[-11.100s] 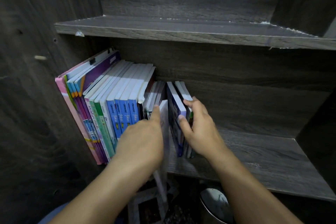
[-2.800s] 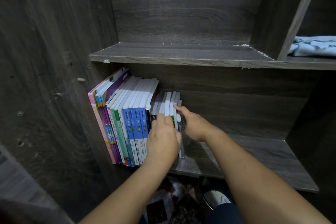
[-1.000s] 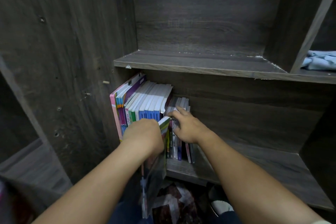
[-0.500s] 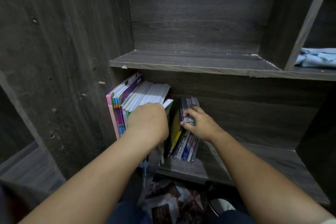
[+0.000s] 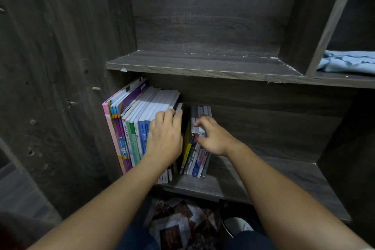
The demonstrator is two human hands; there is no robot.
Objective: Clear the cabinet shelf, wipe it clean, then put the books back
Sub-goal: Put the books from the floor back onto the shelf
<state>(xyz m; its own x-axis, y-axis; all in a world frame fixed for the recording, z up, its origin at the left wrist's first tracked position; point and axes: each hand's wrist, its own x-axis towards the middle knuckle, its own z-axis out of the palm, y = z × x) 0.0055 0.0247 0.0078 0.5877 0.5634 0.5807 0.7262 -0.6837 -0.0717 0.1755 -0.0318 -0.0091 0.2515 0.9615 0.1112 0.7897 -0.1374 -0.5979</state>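
Both our hands are in the cabinet at the lower shelf (image 5: 263,178). The tall books (image 5: 138,111) stand packed against the side wall (image 5: 60,87) at the shelf's 9 o'clock end, tops leaning slightly left. Our left hand (image 5: 165,138) lies over the spines at the right end of that row, with its fingers (image 5: 171,114) curled over the top edge of the last few books and clamped on them. At 3 o'clock of that hand there's a narrow dark gap, then the small books (image 5: 195,154), a short bundle standing on the shelf, a little tilted. Our right hand (image 5: 213,138) is on the bundle's upper front, its fingers (image 5: 199,123) and thumb together, pinching the top edges. The upper shelf (image 5: 203,65) runs across at 12 o'clock. A blue cloth (image 5: 349,63) lies crumpled in the next bay at 2 o'clock, past the divider (image 5: 324,26). At 6 o'clock, below the shelf, are a patterned mat (image 5: 178,223) and a white object (image 5: 237,227); we can't tell what it is.
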